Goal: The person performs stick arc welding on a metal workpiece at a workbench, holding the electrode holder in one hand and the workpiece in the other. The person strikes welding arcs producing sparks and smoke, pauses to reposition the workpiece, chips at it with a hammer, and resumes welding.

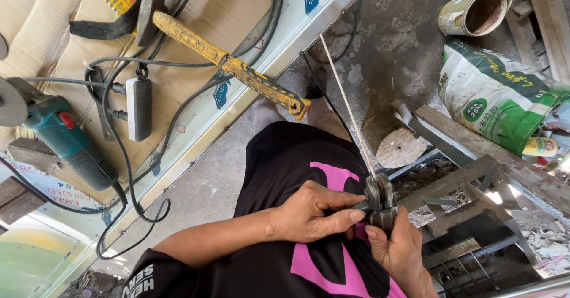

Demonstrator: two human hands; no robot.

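Lower centre of the frame: the left hand [309, 212] pinches the grey metal electrode holder [380, 200] with thumb and fingers, while the right hand [401, 253] is wrapped closed round its grip from below. A thin pale welding rod [347, 105] runs from the holder up toward the top centre. Upper left, on cardboard, lie a yellow-handled hammer [228, 63] and a teal angle grinder [62, 140].

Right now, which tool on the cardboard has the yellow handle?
The hammer. Its long handle is yellow with black patches and sticks out over the bench edge. The grinder beside it is teal and grey, with a cable.
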